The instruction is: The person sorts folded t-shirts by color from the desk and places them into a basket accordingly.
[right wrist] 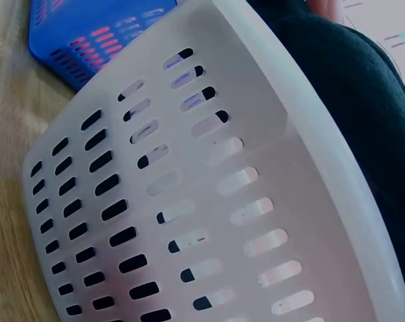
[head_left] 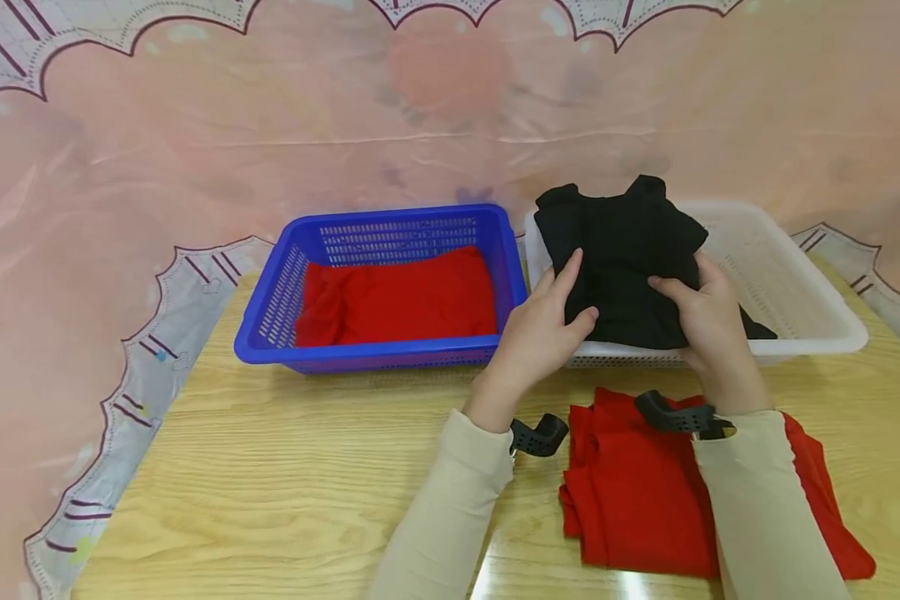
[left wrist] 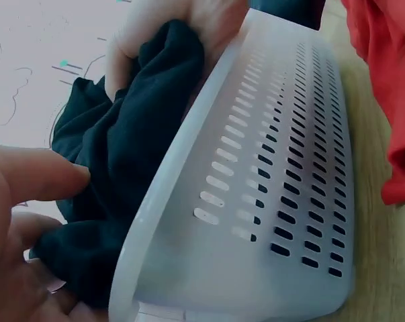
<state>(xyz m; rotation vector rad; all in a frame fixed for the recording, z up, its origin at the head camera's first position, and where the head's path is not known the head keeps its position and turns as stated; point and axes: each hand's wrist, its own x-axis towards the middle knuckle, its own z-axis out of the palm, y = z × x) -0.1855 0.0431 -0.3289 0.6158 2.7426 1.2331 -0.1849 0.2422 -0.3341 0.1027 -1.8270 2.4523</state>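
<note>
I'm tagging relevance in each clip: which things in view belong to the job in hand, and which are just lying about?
Likely the job's:
- black garment, in left hand and right hand
- white basket
- blue basket
- red cloth inside it
- other red cloth, on the table

Likely just around:
- patterned backdrop
- black wrist devices

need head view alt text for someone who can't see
Black cloth is in the grip of a person's left hand and right hand at a white basket; to its left, a blue basket holds red cloth. More red cloth lies on the table in front.
</note>
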